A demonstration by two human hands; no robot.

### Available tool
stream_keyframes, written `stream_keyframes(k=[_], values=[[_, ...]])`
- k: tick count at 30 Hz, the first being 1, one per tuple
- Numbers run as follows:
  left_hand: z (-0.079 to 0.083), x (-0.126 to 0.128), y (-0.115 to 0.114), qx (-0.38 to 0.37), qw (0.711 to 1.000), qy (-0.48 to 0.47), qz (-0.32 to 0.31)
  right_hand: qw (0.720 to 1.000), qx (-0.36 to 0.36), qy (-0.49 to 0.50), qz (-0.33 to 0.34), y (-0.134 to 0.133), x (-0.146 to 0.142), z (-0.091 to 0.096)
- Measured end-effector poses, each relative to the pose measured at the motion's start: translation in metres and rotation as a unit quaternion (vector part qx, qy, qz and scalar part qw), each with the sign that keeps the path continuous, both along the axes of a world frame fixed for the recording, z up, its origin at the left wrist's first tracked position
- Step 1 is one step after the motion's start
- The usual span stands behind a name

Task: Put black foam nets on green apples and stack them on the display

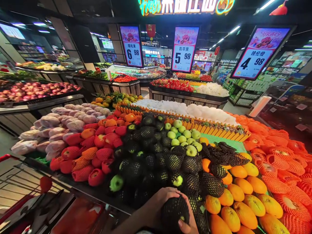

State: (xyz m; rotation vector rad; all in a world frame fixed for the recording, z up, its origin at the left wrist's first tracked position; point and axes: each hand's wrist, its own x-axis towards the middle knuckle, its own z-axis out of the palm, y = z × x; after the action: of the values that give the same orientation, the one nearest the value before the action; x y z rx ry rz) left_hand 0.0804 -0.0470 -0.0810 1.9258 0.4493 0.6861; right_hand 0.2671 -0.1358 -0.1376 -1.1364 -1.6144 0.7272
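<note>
My left hand (168, 196) reaches in from the bottom edge, its fingers curled over a round fruit in a black foam net (174, 211) at the near edge of the fruit stand. It grips this fruit at the front of a heap of black-netted green apples (151, 156). Bare green apples (181, 136) lie behind the heap. My right hand is out of the picture.
Oranges (243, 195) lie right of my hand, and orange-netted fruit (280, 162) further right. Red-netted apples (97, 149) and pink-wrapped fruit (60, 126) fill the left. A red shopping cart (21, 198) stands at the bottom left. Price boards (184, 48) hang above other stands behind.
</note>
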Motion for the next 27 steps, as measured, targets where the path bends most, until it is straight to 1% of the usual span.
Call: stream_keyframes(k=[2, 4, 5, 6, 8, 9, 11, 12, 13, 15, 17, 18, 19, 21, 22, 24, 26, 27], values=[[-0.005, 0.004, 0.005, -0.021, 1.0, -0.005, 0.018, 0.992, -0.07, 0.087, 0.062, 0.005, 0.007, -0.004], [-0.011, 0.005, 0.012, -0.072, 0.996, -0.022, 0.047, 0.977, -0.143, 0.134, 0.083, 0.012, 0.013, -0.012], [-0.013, 0.006, 0.017, -0.1, 0.993, -0.036, 0.054, 0.972, -0.164, 0.141, 0.092, 0.016, 0.014, -0.017], [-0.014, 0.006, 0.023, -0.124, 0.989, -0.053, 0.057, 0.97, -0.169, 0.144, 0.099, 0.02, 0.014, -0.02], [-0.013, 0.005, 0.038, -0.138, 0.984, -0.091, 0.061, 0.979, -0.128, 0.127, 0.1, 0.029, 0.012, -0.022], [-0.01, 0.004, 0.048, -0.132, 0.983, -0.105, 0.073, 0.987, -0.09, 0.1, 0.083, 0.034, 0.01, -0.021], [0.003, 0.004, 0.071, -0.11, 0.979, -0.115, 0.131, 1.0, -0.015, 0.001, 0.009, 0.041, 0.009, -0.012], [0.012, 0.004, 0.085, -0.1, 0.974, -0.109, 0.17, 0.997, 0.008, -0.067, -0.029, 0.045, 0.009, -0.008], [0.022, 0.005, 0.1, -0.096, 0.968, -0.101, 0.208, 0.989, 0.018, -0.137, -0.057, 0.047, 0.01, -0.003], [0.042, 0.009, 0.132, -0.096, 0.954, -0.068, 0.278, 0.965, 0.015, -0.252, -0.076, 0.051, 0.011, 0.001], [0.058, 0.016, 0.164, -0.097, 0.934, -0.014, 0.343, 0.945, 0.011, -0.318, -0.071, 0.053, 0.011, 0.0], [0.063, 0.019, 0.18, -0.081, 0.926, 0.023, 0.367, 0.94, 0.019, -0.334, -0.07, 0.054, 0.011, -0.002], [0.067, 0.023, 0.194, -0.053, 0.92, 0.072, 0.381, 0.936, 0.027, -0.344, -0.069, 0.055, 0.01, -0.005], [0.071, 0.028, 0.22, 0.032, 0.907, 0.176, 0.382, 0.932, 0.045, -0.352, -0.071, 0.056, 0.011, -0.012], [0.071, 0.031, 0.23, 0.075, 0.895, 0.242, 0.367, 0.931, 0.055, -0.354, -0.073, 0.057, 0.011, -0.015], [0.071, 0.036, 0.247, 0.137, 0.86, 0.381, 0.311, 0.93, 0.067, -0.354, -0.081, 0.058, 0.013, -0.018], [0.069, 0.043, 0.259, 0.157, 0.822, 0.49, 0.244, 0.93, 0.073, -0.347, -0.095, 0.06, 0.014, -0.02], [0.068, 0.047, 0.264, 0.162, 0.81, 0.522, 0.213, 0.931, 0.077, -0.342, -0.101, 0.06, 0.015, -0.02]])
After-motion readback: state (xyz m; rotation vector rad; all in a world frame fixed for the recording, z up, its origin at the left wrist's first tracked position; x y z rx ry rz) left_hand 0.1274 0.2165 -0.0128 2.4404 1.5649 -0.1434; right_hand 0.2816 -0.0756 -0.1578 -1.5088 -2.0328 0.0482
